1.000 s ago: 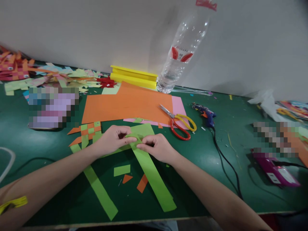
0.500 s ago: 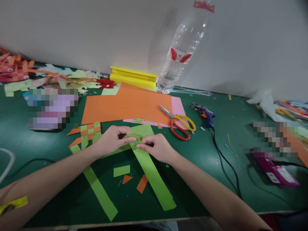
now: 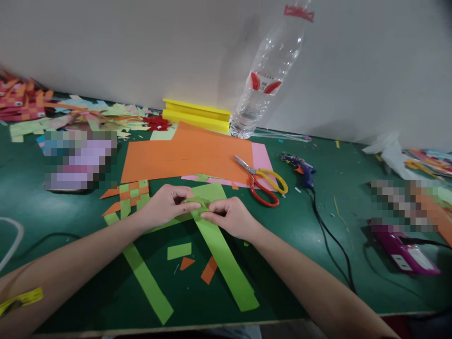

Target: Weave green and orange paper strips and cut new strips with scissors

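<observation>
Both hands pinch the top end of a green paper strip (image 3: 226, 263), which slants down to the right toward the table's front edge. My left hand (image 3: 171, 203) grips it from the left, thumb and fingers closed. Opposite, my right hand (image 3: 231, 216) is closed on the same bent end, the thumbs nearly meeting. Another green strip (image 3: 148, 282) lies under my left forearm. Beside that arm rests a woven orange and green paper piece (image 3: 134, 192). Small green and orange scraps (image 3: 179, 251) lie below the hands.
Scissors (image 3: 261, 181) lie partly on orange paper (image 3: 183, 153). A blue glue gun (image 3: 302, 169) with a black cord sits to the right. At the wall a plastic bottle (image 3: 266, 75) leans beside a folded yellow sheet (image 3: 196, 115). A purple box-like thing (image 3: 402, 252) lies far right.
My hands keep the same pinch on the green strip. The whole view has shifted very slightly; nothing else visibly moves.
</observation>
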`<state>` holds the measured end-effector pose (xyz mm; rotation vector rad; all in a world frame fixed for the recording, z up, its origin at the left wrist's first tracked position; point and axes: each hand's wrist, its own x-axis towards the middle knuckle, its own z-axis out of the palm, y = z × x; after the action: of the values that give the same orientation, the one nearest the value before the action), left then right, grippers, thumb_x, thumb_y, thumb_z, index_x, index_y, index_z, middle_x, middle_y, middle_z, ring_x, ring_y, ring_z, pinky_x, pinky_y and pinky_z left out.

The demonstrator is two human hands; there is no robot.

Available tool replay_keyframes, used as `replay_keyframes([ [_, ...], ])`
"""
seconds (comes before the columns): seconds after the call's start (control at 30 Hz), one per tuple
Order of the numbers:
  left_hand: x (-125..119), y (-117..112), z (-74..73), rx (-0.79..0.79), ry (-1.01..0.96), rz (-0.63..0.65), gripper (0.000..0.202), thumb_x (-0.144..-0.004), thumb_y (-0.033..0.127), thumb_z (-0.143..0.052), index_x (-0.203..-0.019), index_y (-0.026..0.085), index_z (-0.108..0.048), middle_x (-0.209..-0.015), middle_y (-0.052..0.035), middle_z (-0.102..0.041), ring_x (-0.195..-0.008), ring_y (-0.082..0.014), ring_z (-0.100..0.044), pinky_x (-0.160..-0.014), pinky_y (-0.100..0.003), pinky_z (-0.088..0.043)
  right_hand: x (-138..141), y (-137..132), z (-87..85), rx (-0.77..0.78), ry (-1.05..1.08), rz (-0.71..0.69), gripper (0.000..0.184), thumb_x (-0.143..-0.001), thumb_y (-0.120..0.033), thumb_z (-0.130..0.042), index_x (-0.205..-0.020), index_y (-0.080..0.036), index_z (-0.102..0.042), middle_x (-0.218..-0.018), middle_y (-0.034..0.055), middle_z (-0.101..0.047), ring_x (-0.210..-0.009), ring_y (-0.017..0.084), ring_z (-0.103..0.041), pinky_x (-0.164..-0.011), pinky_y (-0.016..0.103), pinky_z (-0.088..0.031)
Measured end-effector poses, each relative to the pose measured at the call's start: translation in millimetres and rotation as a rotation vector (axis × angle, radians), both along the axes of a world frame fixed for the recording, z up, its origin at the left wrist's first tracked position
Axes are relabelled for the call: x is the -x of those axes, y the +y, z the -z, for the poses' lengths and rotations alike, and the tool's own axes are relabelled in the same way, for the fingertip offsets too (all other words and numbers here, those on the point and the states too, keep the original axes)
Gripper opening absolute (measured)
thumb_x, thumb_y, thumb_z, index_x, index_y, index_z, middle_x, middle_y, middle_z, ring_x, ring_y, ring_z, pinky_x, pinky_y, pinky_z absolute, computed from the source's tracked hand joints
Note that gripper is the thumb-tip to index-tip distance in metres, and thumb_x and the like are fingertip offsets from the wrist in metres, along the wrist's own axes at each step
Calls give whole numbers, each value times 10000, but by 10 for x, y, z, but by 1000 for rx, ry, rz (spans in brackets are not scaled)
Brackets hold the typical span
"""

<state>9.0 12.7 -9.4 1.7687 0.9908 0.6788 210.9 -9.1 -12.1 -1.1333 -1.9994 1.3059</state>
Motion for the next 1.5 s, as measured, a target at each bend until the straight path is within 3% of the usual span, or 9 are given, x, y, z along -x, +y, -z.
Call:
replay_keyframes([
  [0.37,-10,-11,-30,-10,8,-29,396,-788,357,-590,-518,163,-375,-567,59,-286,-507,-78,-268,-476,-213,-234,7,1,-9,19,14,21,433,-799,-374,-588,-519,-184,-318,-526,-74,-220,-498,69,-199,-469,245,-190],
  [0.6,17,4,4,35,-4,-50,322,-777,385,-592,-576,161,-477,-601,43,-367,-526,-87,-335,-490,-210,-279,-9,16,28,62,66,86,412,-775,-387,-615,-521,-182,-365,-497,-79,-265,-477,61,-220,-454,234,-190],
  [0.9,-25,-48,-41,-34,26,-161,401,-796,364,-579,-523,175,-356,-519,67,-279,-465,-73,-255,-438,-207,-213,-10,26,-19,27,39,53,381,-784,-357,-595,-538,-188,-358,-505,-84,-249,-487,65,-210,-473,229,-210],
  [1.13,-18,-26,20,48,-100,-252,305,-709,333,-686,-580,177,-459,-497,72,-322,-449,-73,-289,-427,-203,-239,1,24,-43,-15,-39,47,361,-793,-354,-569,-560,-196,-344,-494,-92,-242,-484,68,-210,-487,222,-222],
  [1.27,-7,-16,21,101,-158,-235,279,-757,353,-635,-602,172,-491,-547,47,-396,-483,-85,-342,-456,-208,-278,-3,26,-37,-4,-21,37,346,-798,-345,-568,-568,-195,-358,-498,-92,-244,-493,71,-218,-493,223,-224],
  [1.5,35,-13,50,70,-179,-187,295,-825,381,-573,-637,173,-480,-575,47,-385,-508,-87,-338,-478,-208,-276,-4,24,-25,38,-10,53,316,-793,-342,-579,-582,-187,-403,-495,-91,-274,-491,68,-231,-489,222,-232],
])
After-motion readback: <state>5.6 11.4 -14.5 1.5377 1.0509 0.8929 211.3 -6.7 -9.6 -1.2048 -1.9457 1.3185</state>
